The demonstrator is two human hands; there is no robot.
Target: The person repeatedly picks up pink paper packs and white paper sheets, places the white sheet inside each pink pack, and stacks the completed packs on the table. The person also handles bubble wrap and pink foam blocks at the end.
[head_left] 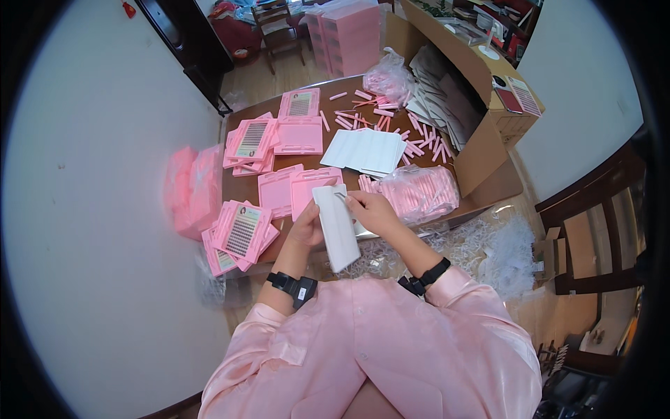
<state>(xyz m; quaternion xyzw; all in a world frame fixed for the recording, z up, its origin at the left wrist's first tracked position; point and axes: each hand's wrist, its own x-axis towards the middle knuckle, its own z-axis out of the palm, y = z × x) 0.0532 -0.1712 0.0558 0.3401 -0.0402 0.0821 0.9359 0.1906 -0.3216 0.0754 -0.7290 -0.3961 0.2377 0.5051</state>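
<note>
My left hand [307,225] holds a long white card strip [336,227] upright over the near edge of the brown table [349,136]. My right hand [370,209] pinches a small thin tool at the strip's upper end, fingers closed on it. Just beyond my hands lie two open pink trays [293,188]. A stack of white cards [366,150] rests in the middle of the table. A clear bag of pink sticks [422,190] sits right of my right hand.
Stacks of pink lash boxes [241,230] lie at the near left and far left [251,143]. Loose pink sticks [419,143] scatter at the back. An open cardboard box [481,150] stands on the right, white plastic scraps [502,251] on the floor, pink packages [192,188] left of the table.
</note>
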